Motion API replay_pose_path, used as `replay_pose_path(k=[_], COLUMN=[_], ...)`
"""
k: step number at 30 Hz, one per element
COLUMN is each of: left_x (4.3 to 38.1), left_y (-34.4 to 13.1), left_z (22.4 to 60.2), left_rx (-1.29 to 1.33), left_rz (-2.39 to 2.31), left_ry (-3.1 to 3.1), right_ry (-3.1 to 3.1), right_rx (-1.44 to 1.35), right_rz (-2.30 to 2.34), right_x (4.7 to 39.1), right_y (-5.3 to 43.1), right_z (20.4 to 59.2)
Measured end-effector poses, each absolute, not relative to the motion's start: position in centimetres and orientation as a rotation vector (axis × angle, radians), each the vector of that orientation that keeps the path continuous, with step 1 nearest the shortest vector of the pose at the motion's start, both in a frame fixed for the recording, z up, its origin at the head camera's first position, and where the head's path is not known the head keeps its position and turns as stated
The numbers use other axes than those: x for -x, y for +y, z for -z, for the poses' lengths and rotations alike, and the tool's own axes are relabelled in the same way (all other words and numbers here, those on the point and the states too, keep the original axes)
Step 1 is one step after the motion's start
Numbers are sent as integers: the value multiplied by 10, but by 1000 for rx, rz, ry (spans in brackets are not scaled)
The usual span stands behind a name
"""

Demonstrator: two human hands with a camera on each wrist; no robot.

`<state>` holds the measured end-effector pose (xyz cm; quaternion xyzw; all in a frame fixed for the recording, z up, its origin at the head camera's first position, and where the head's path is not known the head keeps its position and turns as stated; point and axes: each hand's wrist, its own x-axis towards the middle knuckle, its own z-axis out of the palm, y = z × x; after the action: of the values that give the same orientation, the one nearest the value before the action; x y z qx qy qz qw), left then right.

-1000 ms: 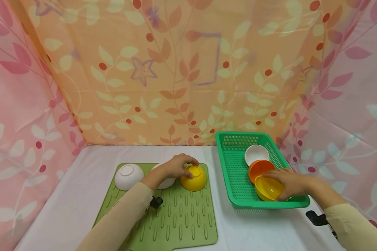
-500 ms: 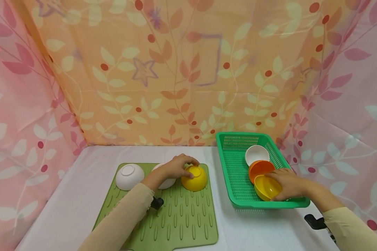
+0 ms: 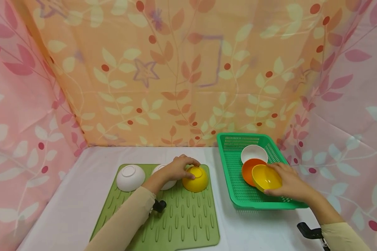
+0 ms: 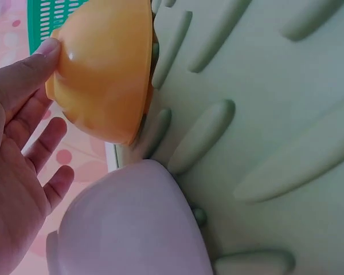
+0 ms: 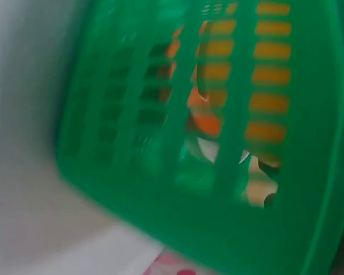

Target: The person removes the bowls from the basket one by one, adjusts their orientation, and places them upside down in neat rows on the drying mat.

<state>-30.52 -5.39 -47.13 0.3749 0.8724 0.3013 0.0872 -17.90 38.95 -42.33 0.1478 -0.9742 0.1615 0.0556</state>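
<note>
My left hand (image 3: 179, 167) lies over an upside-down yellow bowl (image 3: 194, 180) at the far right of the green ribbed mat (image 3: 176, 223), thumb on its side, fingers arched over its base. In the left wrist view the thumb (image 4: 43, 54) touches that bowl (image 4: 103, 74); the other fingers (image 4: 46, 143) stay off it. My right hand (image 3: 289, 183) grips a second yellow bowl (image 3: 265, 177), tilted and raised inside the green basket (image 3: 235, 190). An orange bowl (image 3: 246, 170) and a white bowl (image 3: 253, 153) lie behind it in the basket.
Two white bowls sit upside down on the mat: one far left (image 3: 130, 177), one partly hidden under my left wrist (image 3: 168, 184) (image 4: 132, 229). The right wrist view is blurred, showing only the basket wall (image 5: 218, 143). Patterned cloth walls close in the white table (image 3: 75, 195).
My right hand has lifted the yellow bowl in the basket and carried it a little back and left, over the orange bowl. The left hand has stayed on its bowl.
</note>
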Motion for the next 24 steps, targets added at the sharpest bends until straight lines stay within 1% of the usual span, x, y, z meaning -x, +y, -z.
replay_pose_path(k=[5, 14, 21, 24], left_x=[308, 305, 293, 286], left_y=[-56, -61, -52, -49], left_z=[471, 465, 459, 460], left_rx=[-1119, -1061, -1193, -1189], left_rz=[-892, -925, -698, -682], left_ry=[2593, 2571, 2737, 2811], right_ry=[-2908, -2799, -2760, -2761], right_rx=[-396, -479, -549, -553], right_rz=[-573, -657, -654, -638], right_x=[180, 177, 167, 163], right_y=[366, 322, 293, 285], right_z=[420, 408, 400, 400])
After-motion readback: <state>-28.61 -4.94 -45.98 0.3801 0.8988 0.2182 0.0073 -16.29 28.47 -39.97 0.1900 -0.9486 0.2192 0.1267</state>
